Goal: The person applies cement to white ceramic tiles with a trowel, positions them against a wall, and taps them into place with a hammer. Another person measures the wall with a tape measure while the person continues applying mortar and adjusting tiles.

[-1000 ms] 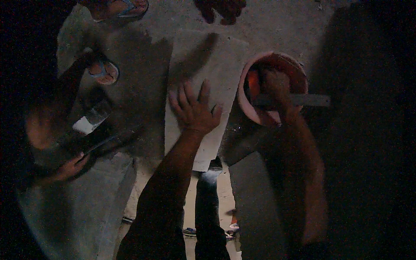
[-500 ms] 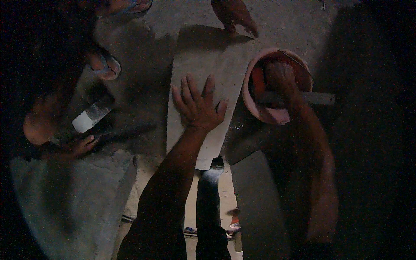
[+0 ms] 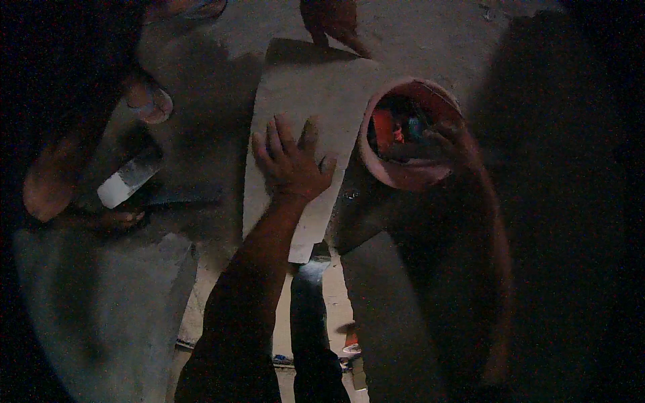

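Note:
My left hand (image 3: 293,161) lies flat on a long pale grey board (image 3: 306,87), fingers spread. The board tapers toward me, and its near end shows beside my left forearm. To the right stands a round pink bucket (image 3: 403,176), close to the board's edge. My right hand (image 3: 451,139) reaches into it at the right-hand side; its fingers are blurred and dark, so any grip is hidden. Inside the bucket lie a red-orange object (image 3: 383,129) and other dark things I cannot make out. Another person's hand (image 3: 332,27) touches the board's far edge.
At left are a person's sandalled foot (image 3: 151,104) and bent knee (image 3: 48,191), with a pale-ended rectangular block (image 3: 127,181) near them. Grey slab-like shapes (image 3: 114,302) flank my left forearm and the dark upright piece (image 3: 310,316). Deep shadow covers the right side.
My right hand has shifted toward the bucket's right side. The flat metal strip that stuck out past the rim no longer shows there. My left hand stays flat on the board.

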The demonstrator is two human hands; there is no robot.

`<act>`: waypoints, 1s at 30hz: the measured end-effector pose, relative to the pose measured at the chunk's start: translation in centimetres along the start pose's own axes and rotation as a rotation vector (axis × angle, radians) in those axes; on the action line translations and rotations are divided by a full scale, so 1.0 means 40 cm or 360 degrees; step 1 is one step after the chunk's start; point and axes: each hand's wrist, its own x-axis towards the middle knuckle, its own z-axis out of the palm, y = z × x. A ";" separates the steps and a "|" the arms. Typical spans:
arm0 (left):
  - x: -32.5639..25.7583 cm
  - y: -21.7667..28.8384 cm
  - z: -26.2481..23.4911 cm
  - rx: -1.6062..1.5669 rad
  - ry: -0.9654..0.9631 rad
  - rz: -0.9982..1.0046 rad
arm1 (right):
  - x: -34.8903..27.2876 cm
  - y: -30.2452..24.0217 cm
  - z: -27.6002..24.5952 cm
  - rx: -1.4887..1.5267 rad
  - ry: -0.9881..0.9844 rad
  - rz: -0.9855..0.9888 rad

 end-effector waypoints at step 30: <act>0.001 -0.018 -0.009 0.0061 0.0125 -0.0004 | -0.151 -0.062 0.171 0.0709 0.0132 0.0085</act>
